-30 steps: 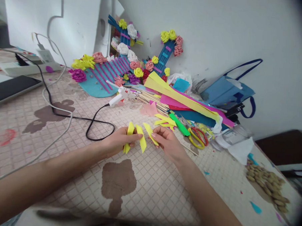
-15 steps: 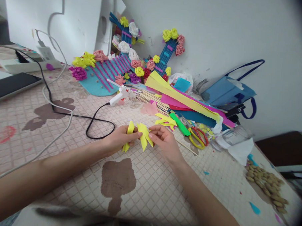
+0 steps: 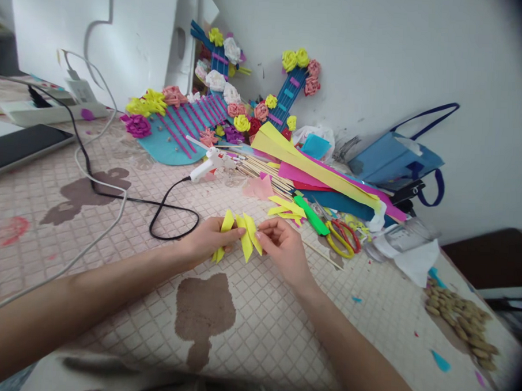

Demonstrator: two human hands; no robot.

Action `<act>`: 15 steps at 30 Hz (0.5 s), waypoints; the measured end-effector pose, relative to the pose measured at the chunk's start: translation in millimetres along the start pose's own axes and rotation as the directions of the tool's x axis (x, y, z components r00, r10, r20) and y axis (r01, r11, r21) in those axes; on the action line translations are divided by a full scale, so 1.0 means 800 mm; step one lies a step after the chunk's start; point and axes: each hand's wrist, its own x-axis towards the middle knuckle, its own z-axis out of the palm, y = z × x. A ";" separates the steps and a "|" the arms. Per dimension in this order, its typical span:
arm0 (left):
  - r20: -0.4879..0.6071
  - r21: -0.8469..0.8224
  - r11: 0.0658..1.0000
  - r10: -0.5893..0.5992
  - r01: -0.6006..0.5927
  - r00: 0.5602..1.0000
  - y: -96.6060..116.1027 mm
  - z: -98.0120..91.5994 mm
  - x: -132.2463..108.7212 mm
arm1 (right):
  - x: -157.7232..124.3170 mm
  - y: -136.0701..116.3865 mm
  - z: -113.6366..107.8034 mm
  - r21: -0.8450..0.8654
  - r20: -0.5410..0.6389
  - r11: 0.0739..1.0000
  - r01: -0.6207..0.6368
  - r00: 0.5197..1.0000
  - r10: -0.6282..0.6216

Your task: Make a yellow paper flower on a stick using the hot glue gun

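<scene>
Between my hands is a cluster of folded yellow paper strips (image 3: 247,241) with pointed ends, held just above the table. My left hand (image 3: 208,238) pinches it between thumb and fingers, with one strip sticking out above and below the fingers. On the other side, the thumb and fingertips of my right hand (image 3: 284,249) grip the edge of the rightmost strip. How the strips join is hidden behind my left thumb. More cut yellow strips (image 3: 285,208) lie just beyond my right hand.
A white glue gun (image 3: 208,165) trails a black cord. Beyond it lie wooden sticks (image 3: 262,171), coloured paper sheets (image 3: 314,160) and flower-covered blue guitar shapes (image 3: 168,137). A green cutter (image 3: 311,215), scissors (image 3: 340,242) and nuts in shells (image 3: 458,319) are to the right.
The strips on the right side have turned slightly, so their pointed ends now stand apart more clearly. My right fingers have shifted a little; my left hand stays in place.
</scene>
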 end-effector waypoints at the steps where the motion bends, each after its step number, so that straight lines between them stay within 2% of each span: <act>1: -0.003 0.002 1.000 0.004 -0.004 1.000 -0.001 0.000 0.000 | 0.000 0.000 0.000 0.001 0.000 1.000 -0.002 1.000 0.002; 8: 0.024 -0.010 1.000 0.024 -0.024 0.999 -0.004 -0.001 0.002 | -0.001 -0.001 0.001 -0.002 0.010 1.000 0.007 1.000 -0.007; 15: 0.021 0.055 0.998 0.010 -0.011 1.000 0.002 0.001 -0.003 | -0.005 -0.001 0.009 -0.120 0.055 0.989 0.087 0.995 -0.081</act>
